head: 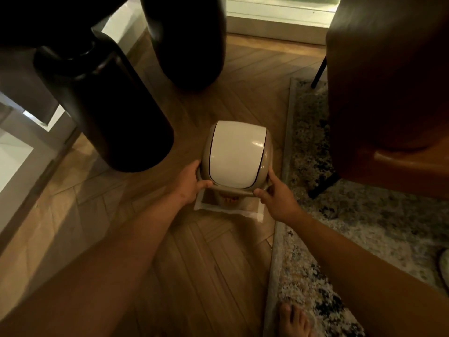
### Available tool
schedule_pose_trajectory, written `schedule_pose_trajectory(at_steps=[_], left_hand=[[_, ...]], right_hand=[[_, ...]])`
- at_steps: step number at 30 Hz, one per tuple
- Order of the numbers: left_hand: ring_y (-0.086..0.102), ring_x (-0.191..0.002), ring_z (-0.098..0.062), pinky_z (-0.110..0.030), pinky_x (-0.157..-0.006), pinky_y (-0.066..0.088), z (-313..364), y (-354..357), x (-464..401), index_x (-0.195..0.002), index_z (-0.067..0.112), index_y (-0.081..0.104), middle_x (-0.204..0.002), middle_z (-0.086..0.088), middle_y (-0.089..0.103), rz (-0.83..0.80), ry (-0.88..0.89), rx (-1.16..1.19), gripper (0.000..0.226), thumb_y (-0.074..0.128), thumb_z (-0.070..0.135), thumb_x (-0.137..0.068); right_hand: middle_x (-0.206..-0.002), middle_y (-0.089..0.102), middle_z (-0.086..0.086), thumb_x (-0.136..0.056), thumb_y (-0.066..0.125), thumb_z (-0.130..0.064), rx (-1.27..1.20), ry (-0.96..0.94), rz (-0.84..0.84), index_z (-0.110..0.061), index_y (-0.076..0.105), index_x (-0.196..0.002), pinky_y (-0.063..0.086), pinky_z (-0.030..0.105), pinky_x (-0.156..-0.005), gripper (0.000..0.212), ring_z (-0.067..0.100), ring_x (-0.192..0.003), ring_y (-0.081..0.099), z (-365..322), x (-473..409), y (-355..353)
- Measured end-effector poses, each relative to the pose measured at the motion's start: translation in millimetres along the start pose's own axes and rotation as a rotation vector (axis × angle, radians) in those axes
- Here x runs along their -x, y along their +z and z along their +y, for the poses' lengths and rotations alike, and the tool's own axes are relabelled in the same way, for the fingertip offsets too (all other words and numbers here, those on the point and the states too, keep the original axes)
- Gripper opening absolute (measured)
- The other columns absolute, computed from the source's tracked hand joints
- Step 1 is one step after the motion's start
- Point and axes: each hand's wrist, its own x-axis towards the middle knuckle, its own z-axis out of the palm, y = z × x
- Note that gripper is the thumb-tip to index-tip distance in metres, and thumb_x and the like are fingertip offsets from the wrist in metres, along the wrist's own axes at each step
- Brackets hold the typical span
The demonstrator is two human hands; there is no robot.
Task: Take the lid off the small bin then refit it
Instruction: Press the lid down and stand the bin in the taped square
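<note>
Both grips closed on lid (237, 154): left hand (188, 182), right hand (277, 199) at near corners. Lifted clear of bin (228, 207). Probably light, rigid, smooth plastic; best held by rim.

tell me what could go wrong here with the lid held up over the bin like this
The lid is held only at its near corners by the left hand and right hand, so it could tip away. The white liner edge of the bin may get pinched on refitting. The dark vase stands close by.
</note>
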Motion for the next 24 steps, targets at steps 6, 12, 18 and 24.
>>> schedule_pose_trajectory(at_steps=[6,12,18,24], left_hand=[[0.052,-0.125,-0.028,-0.048,-0.102,0.045,9.9,-3.4,-33.9,-0.138,0.017,0.048,-0.137,-0.008,0.056,-0.004,0.012,-0.018,0.07,0.08,0.03,-0.077],[0.057,-0.118,-0.027,-0.042,-0.096,0.048,13.2,-7.6,-53.1,-0.138,0.022,0.049,-0.132,-0.006,0.06,0.02,0.063,-0.077,0.069,0.079,0.034,-0.077],[0.056,-0.115,-0.02,-0.028,-0.086,0.04,21.6,-9.3,-69.9,-0.141,0.021,0.047,-0.132,-0.006,0.06,0.03,0.094,-0.011,0.067,0.077,0.026,-0.081],[0.05,-0.101,-0.009,-0.024,-0.078,0.038,21.4,-12.3,-77.9,-0.143,0.023,0.045,-0.124,-0.002,0.06,0.02,0.088,0.022,0.068,0.076,0.026,-0.082]], right_hand=[[-0.109,0.058,0.003,-0.096,0.066,-0.021,-0.043,-0.016,-0.008,-0.025,0.012,-0.162,0.045,0.025,-0.083,0.085,0.013,-0.1,0.055,-4.6,-37.5,-7.9],[-0.113,0.063,0.01,-0.097,0.065,-0.021,-0.051,-0.038,-0.008,-0.027,0.015,-0.161,0.052,0.023,-0.082,0.082,0.014,-0.097,0.06,-9.2,-54.6,-14.7],[-0.132,0.062,0.013,-0.098,0.063,-0.017,-0.083,-0.04,-0.021,-0.025,0.01,-0.162,0.05,0.013,-0.061,0.083,0.013,-0.076,0.066,-17.6,-72.7,-24.9],[-0.123,0.066,0.008,-0.098,0.063,-0.015,-0.115,-0.036,-0.018,-0.027,0.01,-0.161,0.056,0.024,-0.07,0.084,0.018,-0.077,0.066,-17.3,-79.5,-25.6]])
